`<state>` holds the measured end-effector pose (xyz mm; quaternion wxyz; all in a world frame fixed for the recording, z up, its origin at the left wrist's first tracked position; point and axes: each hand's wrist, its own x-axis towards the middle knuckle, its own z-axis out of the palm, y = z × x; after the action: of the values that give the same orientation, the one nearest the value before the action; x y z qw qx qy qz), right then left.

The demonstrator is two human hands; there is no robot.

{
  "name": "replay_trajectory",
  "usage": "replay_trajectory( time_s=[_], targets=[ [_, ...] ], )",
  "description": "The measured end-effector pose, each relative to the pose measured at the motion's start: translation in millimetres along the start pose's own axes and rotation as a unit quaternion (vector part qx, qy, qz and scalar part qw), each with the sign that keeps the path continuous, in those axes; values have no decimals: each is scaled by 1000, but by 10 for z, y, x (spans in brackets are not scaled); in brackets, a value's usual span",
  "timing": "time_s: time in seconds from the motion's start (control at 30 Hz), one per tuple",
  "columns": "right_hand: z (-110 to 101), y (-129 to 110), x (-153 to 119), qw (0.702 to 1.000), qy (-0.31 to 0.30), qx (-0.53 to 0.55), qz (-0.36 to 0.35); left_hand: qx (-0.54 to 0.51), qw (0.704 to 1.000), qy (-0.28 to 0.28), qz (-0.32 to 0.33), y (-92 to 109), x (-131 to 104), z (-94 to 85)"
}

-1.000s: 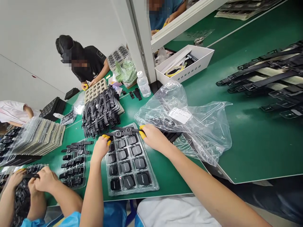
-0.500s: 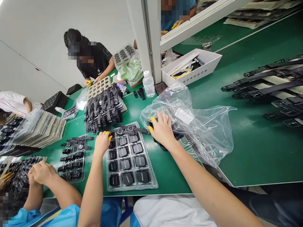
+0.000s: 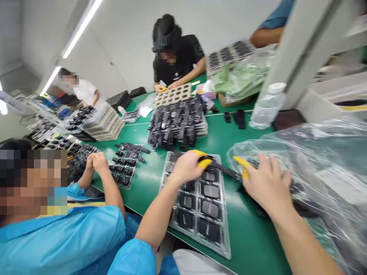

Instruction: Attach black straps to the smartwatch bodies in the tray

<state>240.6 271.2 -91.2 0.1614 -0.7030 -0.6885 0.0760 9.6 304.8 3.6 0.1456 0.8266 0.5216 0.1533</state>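
My left hand (image 3: 187,166), with yellow covers on thumb and forefinger, pinches a black watch (image 3: 225,170) by its case. Its strap slants down to the right, its end close to my right hand. Below lies a clear plastic tray (image 3: 225,240) with square black pieces in its compartments. My right hand (image 3: 266,185), also with yellow finger covers, has its fingers apart over the near side of a clear plastic bag (image 3: 312,152). Dark things in the bag under that hand are partly hidden and blurred.
A stack of trays with black watches (image 3: 177,122) stands beyond my tray. A water bottle (image 3: 268,107) and white box (image 3: 329,95) are at the back right. A co-worker in blue (image 3: 77,236) sits close on my left; another in black (image 3: 180,57) works opposite.
The view has swung left and come closer. My left hand has lifted a watch from the far end of the tray and moved nearer my right hand, which stays at the bag.
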Motion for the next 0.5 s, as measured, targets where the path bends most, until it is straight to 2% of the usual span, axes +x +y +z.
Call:
replay_trajectory(
  time_s=[0.1,0.2,0.37,0.5],
  targets=[
    [95,48,16,1000,28,-7,1,-44,999,-14,6,33,13,199],
    [118,59,11,999,35,-24,-6,-71,997,-11,0,9,-34,322],
    [87,25,8,998,16,-52,-1,-79,997,-9,16,-25,-63,384],
    [105,23,27,999,18,-31,17,-46,998,-36,27,-24,-58,390]
  ],
)
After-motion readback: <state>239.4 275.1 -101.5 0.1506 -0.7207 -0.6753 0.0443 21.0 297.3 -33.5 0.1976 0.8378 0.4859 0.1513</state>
